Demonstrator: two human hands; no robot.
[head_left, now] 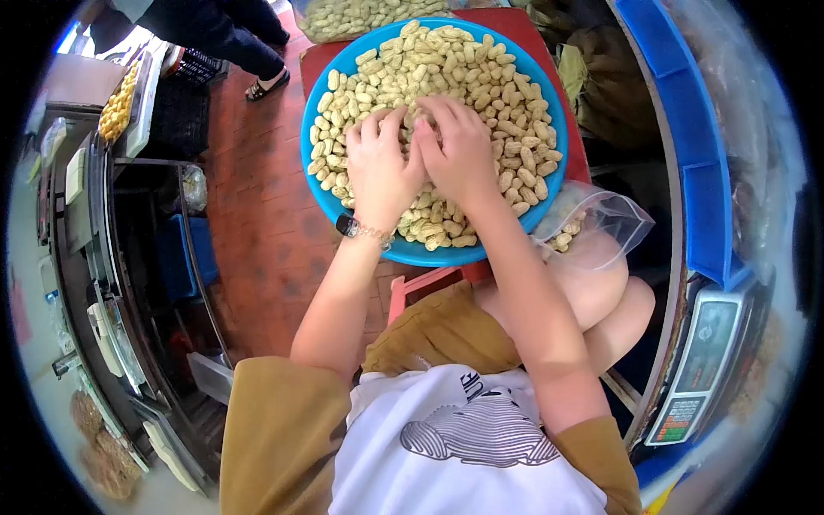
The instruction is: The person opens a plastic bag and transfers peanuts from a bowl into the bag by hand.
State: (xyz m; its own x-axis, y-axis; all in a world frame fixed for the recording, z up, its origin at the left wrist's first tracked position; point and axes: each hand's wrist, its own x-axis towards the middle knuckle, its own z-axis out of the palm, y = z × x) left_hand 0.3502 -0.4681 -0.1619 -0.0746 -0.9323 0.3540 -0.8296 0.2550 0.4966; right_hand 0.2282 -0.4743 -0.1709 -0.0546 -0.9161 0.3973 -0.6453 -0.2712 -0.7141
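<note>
A round blue basin (319,199) is heaped with peanuts in their shells (429,64). Both hands are in the heap, side by side near its middle, thumbs almost touching. My left hand (384,167), with a dark band and a bracelet at the wrist, curls its fingers down around peanuts. Close against it, my right hand (461,156) is cupped the same way, with its fingertips bent into the peanuts. What lies under the palms is hidden.
The basin rests on a red table (562,81). A clear bag (592,225) with some peanuts lies by my knee, and another bag of peanuts (369,17) is behind the basin. A digital scale (705,343) stands right; shelving (129,283) lines the left. Another person's leg (227,39) shows.
</note>
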